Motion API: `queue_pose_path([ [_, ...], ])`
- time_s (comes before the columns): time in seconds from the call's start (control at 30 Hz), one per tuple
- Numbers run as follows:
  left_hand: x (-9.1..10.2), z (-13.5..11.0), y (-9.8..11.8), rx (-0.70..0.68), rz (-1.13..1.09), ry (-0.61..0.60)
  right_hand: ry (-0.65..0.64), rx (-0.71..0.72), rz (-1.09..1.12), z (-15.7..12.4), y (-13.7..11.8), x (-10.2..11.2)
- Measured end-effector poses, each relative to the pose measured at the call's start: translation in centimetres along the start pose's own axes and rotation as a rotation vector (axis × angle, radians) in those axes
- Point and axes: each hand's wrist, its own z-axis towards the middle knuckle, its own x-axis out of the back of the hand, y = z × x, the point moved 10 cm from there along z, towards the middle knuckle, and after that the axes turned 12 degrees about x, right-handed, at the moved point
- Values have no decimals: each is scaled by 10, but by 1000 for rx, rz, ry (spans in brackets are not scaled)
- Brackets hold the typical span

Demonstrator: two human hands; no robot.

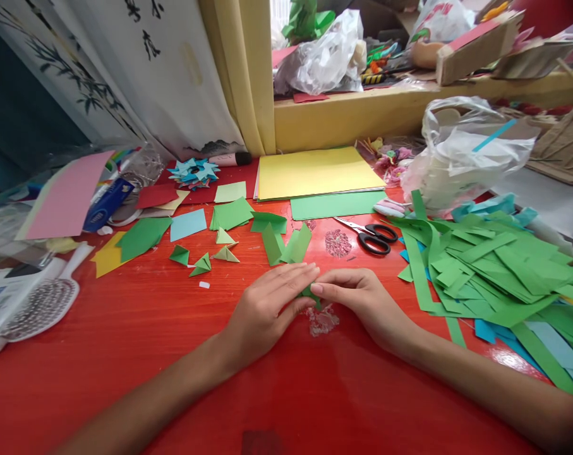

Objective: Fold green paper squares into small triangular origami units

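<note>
A small piece of green folded paper (pixel 309 294) is pinched between my two hands, low over the red table. My left hand (pixel 270 296) lies over its left side, fingers closed together and thumb underneath. My right hand (pixel 362 296) grips its right side between thumb and forefinger. Most of the paper is hidden by the fingers. Just beyond the hands are creased green paper pieces (pixel 286 245). Small folded paper triangles (pixel 201 265) lie to the left, close to a stack of green squares (pixel 231 213).
Black-handled scissors (pixel 377 239) lie beyond my right hand. Green paper strips (pixel 494 268) are heaped at the right. Yellow paper sheets (pixel 319 174) are stacked at the back, beside a blue folded-paper ring (pixel 194 172). A hairbrush (pixel 44 303) rests at the left; a plastic bag (pixel 466 151) stands back right.
</note>
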Motion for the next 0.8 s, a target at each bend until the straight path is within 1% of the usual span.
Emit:
queue_pose_path([
  [0.07, 2, 0, -4, 57, -41, 8, -21, 1, 4, -2, 0, -3],
  [0.1, 2, 0, -9, 113, -62, 4, -24, 16, -13, -2, -2, -4],
  [0.13, 2, 0, -15, 189, -80, -2, -16, 44, -52, -2, -5, -3],
  [0.2, 2, -1, -33, 389, -116, -16, 29, 116, -162, -1, -13, 1],
  [0.27, 0, -5, -50, 583, -180, -23, 76, 153, -234, -1, -18, 5],
  [0.3, -1, -7, -56, 652, -229, -27, 76, 145, -248, 0, -17, 5],
  [0.37, -5, -10, -61, 732, -342, -40, 25, 103, -260, 1, -10, 2],
  [0.47, -12, -14, -62, 770, -478, -62, -58, 77, -316, 1, -4, -2],
  [0.57, -16, -14, -63, 771, -566, -83, -78, 103, -363, 1, -4, -4],
  [0.73, -5, -5, -60, 671, -532, 0, -93, 88, -317, 0, 0, -8],
  [0.8, -8, -6, -61, 691, -535, -36, -123, 93, -352, -1, -1, -11],
])
